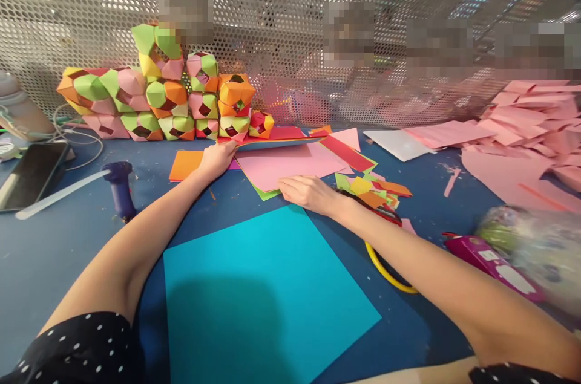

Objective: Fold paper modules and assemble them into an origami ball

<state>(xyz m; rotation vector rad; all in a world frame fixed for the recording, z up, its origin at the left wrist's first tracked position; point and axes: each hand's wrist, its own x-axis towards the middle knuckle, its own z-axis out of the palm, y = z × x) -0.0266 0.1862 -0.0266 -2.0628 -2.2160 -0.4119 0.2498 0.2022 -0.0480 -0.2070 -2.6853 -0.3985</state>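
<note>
A large cyan paper square (267, 293) lies flat on the blue table (54, 251) right in front of me. Beyond it is a stack of coloured sheets, with a pink sheet (290, 165) showing underneath. My left hand (218, 157) pinches the left edge of the stack's upper sheets (281, 139) and lifts them. My right hand (306, 192) rests on the near edge of the pink sheet, fingers curled and pressed on the paper. An orange sheet (185, 164) lies just left of my left hand.
Folded paper cubes (158, 103) are stacked against the perforated screen at the back left. A glue gun (118, 187), a phone (29, 175) and a bottle sit at the left. Pink paper piles (521, 124) fill the right; scraps, scissors with a yellow handle (385, 272) and a pink box (492, 260) lie nearby.
</note>
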